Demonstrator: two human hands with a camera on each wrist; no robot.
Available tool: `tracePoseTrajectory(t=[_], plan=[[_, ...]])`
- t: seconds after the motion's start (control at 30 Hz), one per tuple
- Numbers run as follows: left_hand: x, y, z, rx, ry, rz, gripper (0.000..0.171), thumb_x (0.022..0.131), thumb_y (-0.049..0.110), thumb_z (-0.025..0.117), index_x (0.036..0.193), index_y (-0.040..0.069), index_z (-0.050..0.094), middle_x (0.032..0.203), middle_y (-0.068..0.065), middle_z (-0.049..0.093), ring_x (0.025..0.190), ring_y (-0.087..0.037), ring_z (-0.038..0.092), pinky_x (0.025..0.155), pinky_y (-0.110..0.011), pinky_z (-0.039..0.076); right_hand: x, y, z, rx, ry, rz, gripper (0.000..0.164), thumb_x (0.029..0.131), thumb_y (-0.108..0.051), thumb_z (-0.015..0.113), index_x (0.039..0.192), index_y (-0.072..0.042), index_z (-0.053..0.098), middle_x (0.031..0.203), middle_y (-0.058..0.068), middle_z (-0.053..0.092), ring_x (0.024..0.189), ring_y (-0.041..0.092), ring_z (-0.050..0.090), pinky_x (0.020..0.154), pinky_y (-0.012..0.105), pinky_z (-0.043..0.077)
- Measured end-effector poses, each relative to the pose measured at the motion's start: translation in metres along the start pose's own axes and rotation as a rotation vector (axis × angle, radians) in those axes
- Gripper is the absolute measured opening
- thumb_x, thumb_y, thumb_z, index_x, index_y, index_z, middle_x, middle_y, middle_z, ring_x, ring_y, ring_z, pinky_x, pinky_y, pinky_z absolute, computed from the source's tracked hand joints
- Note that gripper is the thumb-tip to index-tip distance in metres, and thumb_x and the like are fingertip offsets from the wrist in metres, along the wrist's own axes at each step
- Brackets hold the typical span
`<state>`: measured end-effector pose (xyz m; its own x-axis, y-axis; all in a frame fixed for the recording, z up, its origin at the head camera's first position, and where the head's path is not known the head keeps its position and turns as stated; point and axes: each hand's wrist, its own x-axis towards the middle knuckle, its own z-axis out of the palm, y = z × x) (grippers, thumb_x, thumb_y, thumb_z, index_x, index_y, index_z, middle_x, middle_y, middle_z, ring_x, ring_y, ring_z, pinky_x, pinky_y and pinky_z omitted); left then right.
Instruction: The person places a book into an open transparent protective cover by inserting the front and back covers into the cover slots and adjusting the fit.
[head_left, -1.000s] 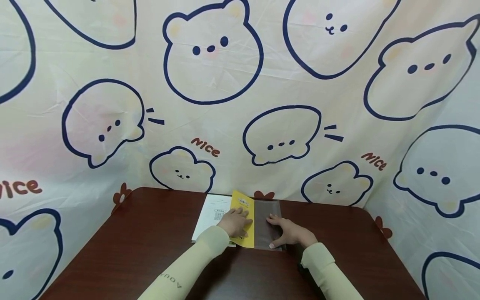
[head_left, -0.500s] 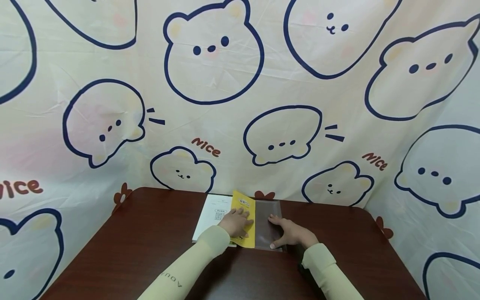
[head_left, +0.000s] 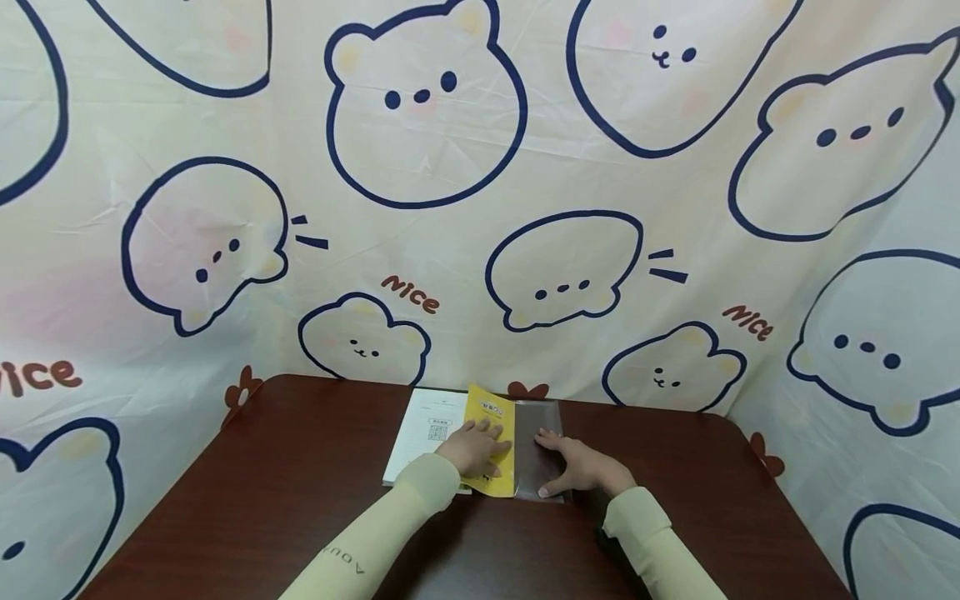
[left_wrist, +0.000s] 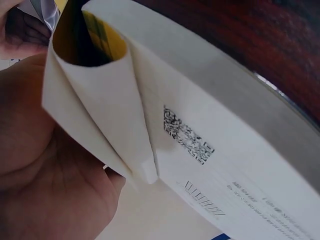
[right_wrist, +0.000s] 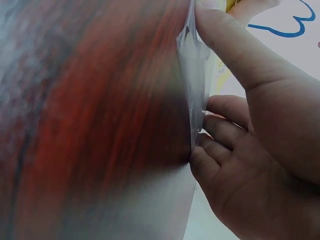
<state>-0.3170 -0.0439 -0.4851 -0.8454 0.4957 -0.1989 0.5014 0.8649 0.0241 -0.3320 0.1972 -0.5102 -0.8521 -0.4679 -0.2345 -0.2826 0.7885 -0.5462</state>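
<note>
A book point(head_left: 423, 433) with a white page and a QR code lies at the back middle of the table. Its yellow cover point(head_left: 487, 467) is folded out to the right, and in the left wrist view the white flap point(left_wrist: 105, 95) curls up. My left hand point(head_left: 471, 448) rests on the yellow cover with fingers spread. A clear plastic book cover point(head_left: 528, 458) extends from under the yellow cover's right edge. On its right side my right hand point(head_left: 588, 467) presses with thumb and fingers apart; in the right wrist view they touch the plastic edge point(right_wrist: 195, 80).
The dark brown wooden table point(head_left: 285, 483) has its back edge just behind the book. A cloth backdrop point(head_left: 465, 250) printed with bear faces hangs behind and at both sides. Something black point(head_left: 618, 546) lies under my right wrist.
The yellow cover's right edge has shifted slightly to the right, so a narrower strip of plastic shows. Both hands stay almost where they were.
</note>
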Motion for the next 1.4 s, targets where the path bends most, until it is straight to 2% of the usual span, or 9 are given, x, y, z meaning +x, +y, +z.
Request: tracePoseTrajectory(t=[0.4, 0.8, 1.03, 1.27, 1.4], plan=[[-0.0011, -0.0022, 0.0034, -0.052, 0.016, 0.016, 0.061, 0.098, 0.047, 0.061, 0.154, 0.029, 0.046, 0.165, 0.001, 0.033, 0.156, -0.025, 0.023, 0.127, -0.039, 0.019, -0.0007, 0.0006, -0.0003, 0.014, -0.003, -0.019, 0.095, 0.077, -0.031, 0.091, 0.156, -0.012, 0.042, 0.166, 0.013, 0.030, 0.153, 0.039, 0.024, 0.119, 0.060, 0.029], [-0.0012, 0.0005, 0.0017, 0.066, 0.030, -0.007, 0.055, 0.102, 0.046, 0.055, 0.155, 0.031, 0.045, 0.165, 0.002, 0.035, 0.155, -0.023, 0.027, 0.125, -0.037, 0.022, -0.0021, -0.0028, -0.0003, 0.013, -0.005, -0.024, 0.094, 0.078, -0.028, 0.090, 0.156, -0.011, 0.042, 0.166, 0.015, 0.028, 0.152, 0.041, 0.027, 0.118, 0.059, 0.032], [0.0026, -0.0016, 0.0049, 0.034, 0.033, -0.014, 0.053, 0.104, 0.043, 0.053, 0.155, 0.031, 0.044, 0.165, 0.001, 0.034, 0.155, -0.023, 0.025, 0.126, -0.038, 0.020, -0.0010, -0.0017, 0.0000, 0.016, -0.003, -0.016, 0.094, 0.078, -0.028, 0.091, 0.156, -0.012, 0.042, 0.166, 0.014, 0.029, 0.152, 0.040, 0.027, 0.118, 0.059, 0.032], [0.0020, -0.0032, 0.0079, -0.049, 0.023, 0.028, 0.048, 0.107, 0.035, 0.049, 0.155, 0.034, 0.044, 0.166, -0.004, 0.032, 0.156, -0.028, 0.023, 0.126, -0.043, 0.019, -0.0010, -0.0010, 0.0000, 0.013, -0.011, -0.011, 0.094, 0.078, -0.028, 0.090, 0.157, -0.012, 0.041, 0.167, 0.014, 0.028, 0.152, 0.040, 0.026, 0.118, 0.060, 0.030], [0.0004, -0.0047, 0.0063, -0.061, 0.009, 0.053, 0.046, 0.108, 0.038, 0.047, 0.154, 0.036, 0.045, 0.167, -0.004, 0.029, 0.156, -0.029, 0.020, 0.127, -0.045, 0.017, -0.0012, -0.0009, 0.0001, 0.014, -0.012, -0.013, 0.095, 0.078, -0.029, 0.090, 0.157, -0.012, 0.040, 0.167, 0.014, 0.027, 0.152, 0.041, 0.026, 0.118, 0.060, 0.030]])
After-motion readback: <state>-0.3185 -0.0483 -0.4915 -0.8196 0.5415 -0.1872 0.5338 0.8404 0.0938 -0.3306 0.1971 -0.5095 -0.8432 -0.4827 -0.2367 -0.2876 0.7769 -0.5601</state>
